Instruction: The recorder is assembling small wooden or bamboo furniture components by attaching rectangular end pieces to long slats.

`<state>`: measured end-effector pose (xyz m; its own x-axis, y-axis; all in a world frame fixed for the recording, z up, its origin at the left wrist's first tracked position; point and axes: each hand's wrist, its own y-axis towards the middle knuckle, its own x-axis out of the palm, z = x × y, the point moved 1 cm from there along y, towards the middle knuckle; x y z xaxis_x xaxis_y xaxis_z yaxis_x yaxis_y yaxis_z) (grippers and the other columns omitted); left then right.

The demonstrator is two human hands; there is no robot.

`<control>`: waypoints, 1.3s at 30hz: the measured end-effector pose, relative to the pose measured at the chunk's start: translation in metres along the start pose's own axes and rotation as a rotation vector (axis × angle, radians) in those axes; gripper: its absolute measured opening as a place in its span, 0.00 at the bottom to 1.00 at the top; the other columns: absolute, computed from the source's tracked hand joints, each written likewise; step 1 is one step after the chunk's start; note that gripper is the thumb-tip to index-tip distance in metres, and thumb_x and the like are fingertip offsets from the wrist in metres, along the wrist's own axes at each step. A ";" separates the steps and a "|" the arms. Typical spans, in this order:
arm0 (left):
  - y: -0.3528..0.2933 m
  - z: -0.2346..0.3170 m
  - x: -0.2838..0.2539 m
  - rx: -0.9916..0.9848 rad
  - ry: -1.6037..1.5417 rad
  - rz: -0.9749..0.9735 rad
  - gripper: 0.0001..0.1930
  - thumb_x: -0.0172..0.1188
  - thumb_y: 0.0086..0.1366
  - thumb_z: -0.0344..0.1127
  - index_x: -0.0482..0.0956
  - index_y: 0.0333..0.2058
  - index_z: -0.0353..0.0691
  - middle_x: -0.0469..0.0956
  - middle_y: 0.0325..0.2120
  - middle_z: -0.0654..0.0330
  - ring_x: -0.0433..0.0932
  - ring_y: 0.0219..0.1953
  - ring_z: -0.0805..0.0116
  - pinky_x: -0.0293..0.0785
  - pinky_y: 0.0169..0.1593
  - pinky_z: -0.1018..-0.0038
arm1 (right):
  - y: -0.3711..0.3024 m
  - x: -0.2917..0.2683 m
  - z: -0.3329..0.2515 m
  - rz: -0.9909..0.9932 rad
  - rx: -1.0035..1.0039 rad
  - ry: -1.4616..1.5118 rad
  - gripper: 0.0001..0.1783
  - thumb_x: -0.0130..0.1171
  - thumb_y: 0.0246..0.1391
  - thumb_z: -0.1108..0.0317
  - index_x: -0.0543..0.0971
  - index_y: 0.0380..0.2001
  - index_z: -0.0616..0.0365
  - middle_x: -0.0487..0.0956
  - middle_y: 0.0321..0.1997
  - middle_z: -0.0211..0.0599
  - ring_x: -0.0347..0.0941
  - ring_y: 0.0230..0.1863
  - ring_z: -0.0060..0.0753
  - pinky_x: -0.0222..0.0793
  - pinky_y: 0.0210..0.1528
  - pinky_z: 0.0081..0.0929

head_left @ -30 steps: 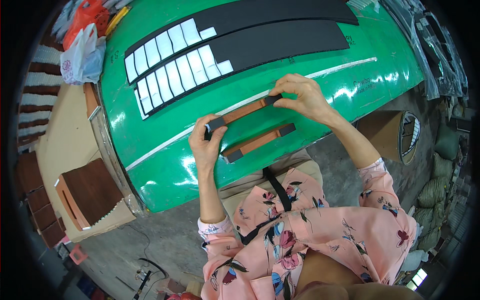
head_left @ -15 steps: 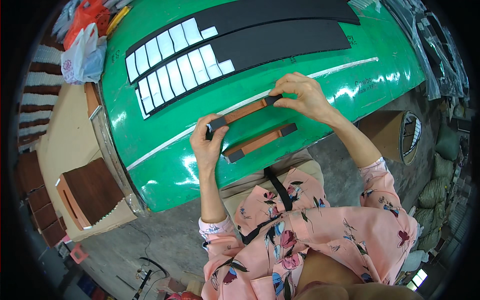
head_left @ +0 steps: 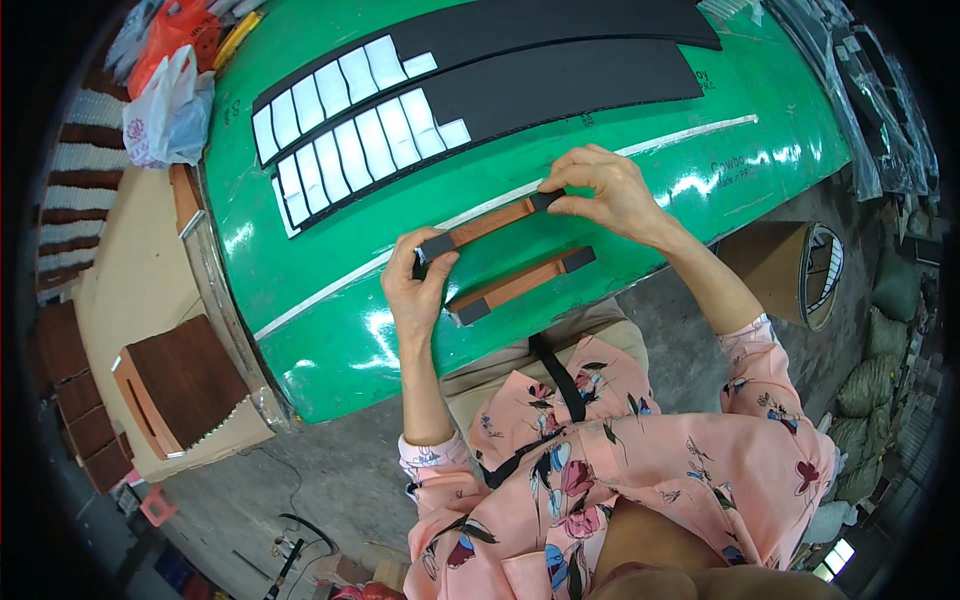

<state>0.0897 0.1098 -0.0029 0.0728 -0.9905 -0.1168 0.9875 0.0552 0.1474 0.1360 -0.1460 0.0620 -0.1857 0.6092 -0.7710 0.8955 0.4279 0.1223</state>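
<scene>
A brown wooden strip with dark grey block-like ends (head_left: 492, 225) spans my two hands over the green tabletop. Its left end is pinched between thumb and fingers of my left hand (head_left: 412, 285). My right hand (head_left: 610, 195) grips the other end the same way. Just nearer to me lies a matching strip with dark ends (head_left: 528, 283), touched by neither hand. Beyond both hands are two long black panels; the nearer black panel (head_left: 570, 85) and the farther black panel (head_left: 490, 30) each carry a row of white rectangular pieces at the left.
The green table (head_left: 330, 370) bears a long white line (head_left: 690, 136). Plastic bags (head_left: 168, 115) sit at its far left corner. Left of it, a brown curved box (head_left: 190, 385) rests on cardboard. Clear plastic wrapping (head_left: 850, 90) hangs at the right edge, above a curved brown container (head_left: 765, 265).
</scene>
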 end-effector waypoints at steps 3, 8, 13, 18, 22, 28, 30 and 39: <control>0.000 0.001 0.000 0.008 0.002 0.000 0.14 0.67 0.49 0.27 0.76 0.35 0.36 0.75 0.30 0.61 0.72 0.32 0.73 0.68 0.36 0.79 | 0.000 0.001 0.001 0.004 0.003 0.004 0.13 0.66 0.39 0.65 0.81 0.33 0.52 0.77 0.35 0.28 0.72 0.39 0.34 0.67 0.40 0.31; 0.000 0.000 0.000 0.006 -0.006 0.002 0.14 0.68 0.49 0.28 0.76 0.35 0.36 0.75 0.29 0.61 0.72 0.31 0.73 0.68 0.36 0.79 | 0.000 0.001 0.002 0.006 -0.009 0.014 0.13 0.65 0.39 0.66 0.81 0.33 0.52 0.77 0.35 0.28 0.72 0.39 0.34 0.67 0.40 0.31; 0.000 0.000 0.001 0.009 0.004 0.001 0.14 0.67 0.49 0.27 0.76 0.36 0.36 0.75 0.30 0.62 0.72 0.31 0.73 0.68 0.36 0.80 | 0.000 0.001 0.000 -0.007 -0.005 0.002 0.13 0.65 0.40 0.66 0.81 0.33 0.52 0.77 0.35 0.28 0.72 0.39 0.34 0.67 0.41 0.31; 0.000 0.000 0.000 -0.009 0.004 -0.005 0.13 0.66 0.50 0.26 0.75 0.36 0.36 0.74 0.29 0.62 0.71 0.31 0.74 0.68 0.36 0.80 | -0.001 0.003 0.005 -0.017 -0.017 -0.003 0.17 0.65 0.40 0.64 0.80 0.37 0.51 0.77 0.37 0.27 0.71 0.40 0.34 0.67 0.42 0.31; 0.000 -0.002 -0.001 -0.013 0.022 -0.009 0.12 0.65 0.51 0.26 0.75 0.36 0.36 0.74 0.29 0.62 0.71 0.31 0.74 0.67 0.37 0.80 | -0.003 0.004 0.010 -0.027 -0.033 0.130 0.21 0.67 0.38 0.68 0.79 0.41 0.53 0.77 0.42 0.34 0.71 0.43 0.37 0.68 0.44 0.31; -0.001 -0.002 0.000 -0.016 -0.002 0.015 0.12 0.65 0.52 0.27 0.76 0.36 0.36 0.74 0.30 0.63 0.71 0.31 0.75 0.67 0.37 0.80 | -0.010 0.005 0.017 -0.002 -0.044 0.150 0.22 0.66 0.39 0.69 0.78 0.43 0.53 0.76 0.45 0.37 0.71 0.45 0.37 0.69 0.44 0.31; -0.001 -0.004 -0.001 -0.014 0.002 0.011 0.12 0.65 0.52 0.27 0.76 0.36 0.36 0.74 0.29 0.63 0.71 0.32 0.75 0.67 0.37 0.80 | -0.010 0.006 0.018 0.000 -0.054 0.125 0.21 0.66 0.40 0.69 0.79 0.42 0.53 0.76 0.44 0.37 0.72 0.44 0.36 0.69 0.43 0.31; -0.003 -0.006 0.000 -0.038 0.012 0.013 0.12 0.65 0.52 0.28 0.76 0.36 0.37 0.75 0.29 0.64 0.71 0.32 0.75 0.68 0.38 0.79 | -0.008 0.008 0.022 0.033 -0.092 0.102 0.16 0.64 0.41 0.73 0.79 0.38 0.55 0.77 0.37 0.33 0.73 0.38 0.34 0.70 0.37 0.28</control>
<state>0.0880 0.1104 -0.0092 0.0873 -0.9880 -0.1271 0.9910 0.0731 0.1120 0.1365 -0.1592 0.0408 -0.2015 0.6864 -0.6987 0.8616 0.4635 0.2068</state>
